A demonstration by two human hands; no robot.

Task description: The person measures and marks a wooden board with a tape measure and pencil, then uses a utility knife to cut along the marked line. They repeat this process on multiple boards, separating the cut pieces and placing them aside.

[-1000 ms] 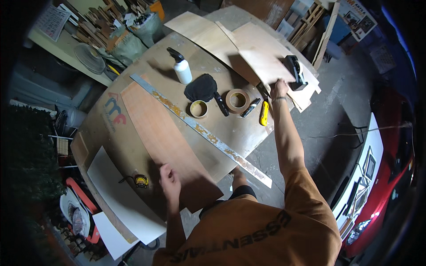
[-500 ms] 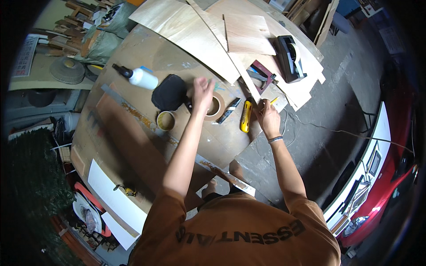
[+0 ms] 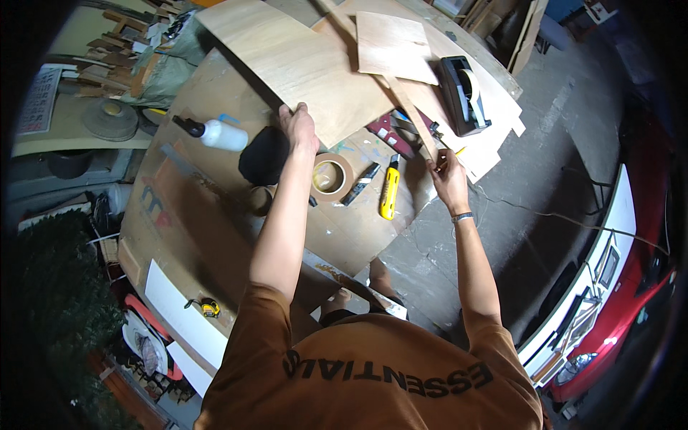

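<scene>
My left hand (image 3: 299, 129) is closed on the near edge of a large pale plywood sheet (image 3: 279, 54), thumb on top and fingers around the edge. My right hand (image 3: 449, 180) pinches the near end of a long narrow wooden strip (image 3: 412, 111); a thin yellow stick, perhaps a pencil, pokes out by those fingers. A smaller plywood piece (image 3: 394, 44) lies across the strip farther up. Below the left hand are a black cloth-like item (image 3: 261, 159) and a roll of brown tape (image 3: 346, 172). Between the hands lie a black marker-like tool (image 3: 361, 184) and a yellow utility knife (image 3: 389, 192).
A black tape dispenser (image 3: 462, 97) stands on plywood at the right, near a maroon tool (image 3: 389, 135). At the left are a white bottle (image 3: 223, 135) and a tape measure (image 3: 209, 307). A cable (image 3: 552, 212) crosses the floor toward a red car (image 3: 645, 287).
My left hand has gone from above the tape roll to the plywood sheet's edge. The sheet has shifted nearer. My right hand and the strip's near end have moved right; the small plywood piece now overlaps the strip.
</scene>
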